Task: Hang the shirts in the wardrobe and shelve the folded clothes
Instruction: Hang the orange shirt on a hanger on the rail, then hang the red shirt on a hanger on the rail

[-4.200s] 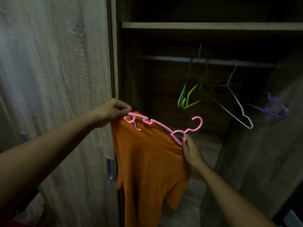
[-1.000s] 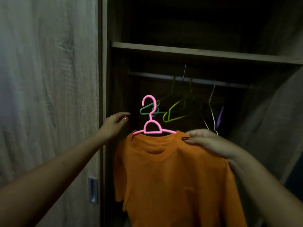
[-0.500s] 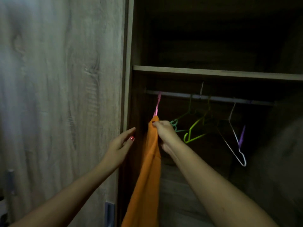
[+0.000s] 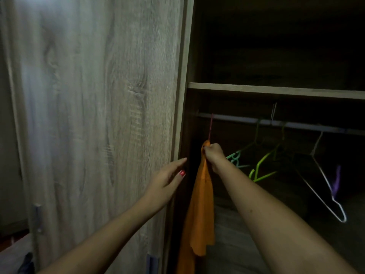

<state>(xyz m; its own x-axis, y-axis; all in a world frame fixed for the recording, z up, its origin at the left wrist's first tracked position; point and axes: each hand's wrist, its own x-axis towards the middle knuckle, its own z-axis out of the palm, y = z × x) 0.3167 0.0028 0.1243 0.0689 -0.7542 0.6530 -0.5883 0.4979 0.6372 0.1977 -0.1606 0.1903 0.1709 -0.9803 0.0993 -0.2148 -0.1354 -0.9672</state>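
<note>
Right hand (image 4: 212,153) grips the shirt (image 4: 201,204), flat empty left hand (image 4: 169,180) at its 8 o'clock; best let go once hook (image 4: 211,125) sits on rail (image 4: 237,118)

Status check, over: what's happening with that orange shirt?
Right hand grips orange shirt at top; pink hanger hook at rail. Left hand open beside door. Empty hangers clear, rightward.

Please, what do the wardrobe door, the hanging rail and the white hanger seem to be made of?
Wardrobe door: wood-look board, perhaps laminate; matte grey-brown grain with knots.
Rail: probably metal; thin pale tube with a dull sheen.
White hanger: probably coated wire; a very thin bent line, though it could be slim plastic.
</note>
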